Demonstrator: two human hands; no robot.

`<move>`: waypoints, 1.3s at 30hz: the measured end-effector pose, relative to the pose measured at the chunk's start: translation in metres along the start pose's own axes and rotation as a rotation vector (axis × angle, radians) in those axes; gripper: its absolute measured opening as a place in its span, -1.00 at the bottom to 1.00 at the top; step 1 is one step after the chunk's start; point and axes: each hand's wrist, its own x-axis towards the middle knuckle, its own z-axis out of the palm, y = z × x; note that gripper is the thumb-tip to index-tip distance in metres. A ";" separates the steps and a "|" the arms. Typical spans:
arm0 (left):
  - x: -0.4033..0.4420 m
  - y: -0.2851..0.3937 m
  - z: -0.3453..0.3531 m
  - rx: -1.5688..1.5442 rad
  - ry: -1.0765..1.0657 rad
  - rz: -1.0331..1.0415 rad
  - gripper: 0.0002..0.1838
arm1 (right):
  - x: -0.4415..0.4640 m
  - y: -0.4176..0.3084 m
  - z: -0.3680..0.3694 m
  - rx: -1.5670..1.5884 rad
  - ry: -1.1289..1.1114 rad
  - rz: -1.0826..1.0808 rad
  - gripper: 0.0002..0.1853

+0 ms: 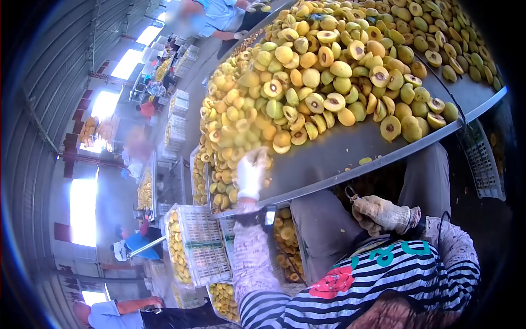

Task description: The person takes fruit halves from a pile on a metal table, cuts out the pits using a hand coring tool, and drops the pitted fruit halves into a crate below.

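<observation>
A large pile of halved yellow fruit (312,77), some with brown pits showing, covers much of a grey metal table (312,164). My left hand (252,167), in a white glove, reaches over the table's near left part, at the lower edge of the pile. Its fingers are blurred, and I cannot make out whether they hold fruit. Over my lap, below the table edge, my right hand (382,214) wears a dirty cream glove. Its fingers are wrapped round a small metal tool with a looped tip (352,193).
White crates (203,247) of fruit stand below the table at left, with another crate (287,241) beside my leg. A dark crate (482,162) is at right. A person in blue (219,16) stands across the table; other people are farther left.
</observation>
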 end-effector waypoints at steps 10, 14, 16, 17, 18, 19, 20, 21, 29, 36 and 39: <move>0.046 -0.036 0.094 0.787 -0.220 0.302 -0.43 | -0.011 -0.006 0.000 -0.038 0.087 -0.019 -0.55; -0.002 -0.056 0.094 -0.669 -0.054 -0.083 -0.67 | 0.002 -0.005 -0.004 -0.059 0.040 -0.003 -0.56; -0.047 -0.026 0.092 -0.902 -0.081 -0.150 -0.80 | 0.006 -0.010 0.003 -0.134 0.056 -0.035 -0.59; -0.066 -0.015 0.100 -0.968 -0.062 -0.174 -0.83 | 0.007 -0.016 0.010 -0.189 0.065 -0.065 -0.59; -0.085 -0.001 0.105 -1.025 -0.074 -0.201 -0.82 | 0.008 -0.022 0.016 -0.218 0.053 -0.060 -0.59; -0.103 0.013 0.110 -1.083 -0.086 -0.231 -0.78 | 0.010 -0.027 0.023 -0.246 0.042 -0.053 -0.59; -0.115 0.031 0.111 -1.140 -0.120 -0.248 -0.71 | 0.012 -0.028 0.029 -0.292 0.055 -0.055 -0.58; -0.125 0.048 0.112 -1.274 -0.121 -0.319 -0.70 | 0.015 -0.029 0.034 -0.342 0.065 -0.059 -0.57; -0.142 0.053 0.132 -1.711 -0.123 -0.509 -0.67 | 0.027 -0.008 0.041 -0.691 0.389 -0.102 -0.31; -0.140 0.060 0.124 -1.567 -0.042 -0.420 -0.73 | 0.046 0.014 0.029 -0.741 0.361 -0.216 -0.31; -0.141 0.058 0.126 -1.546 -0.087 -0.329 -0.70 | 0.045 0.015 0.026 -0.709 0.297 -0.262 -0.31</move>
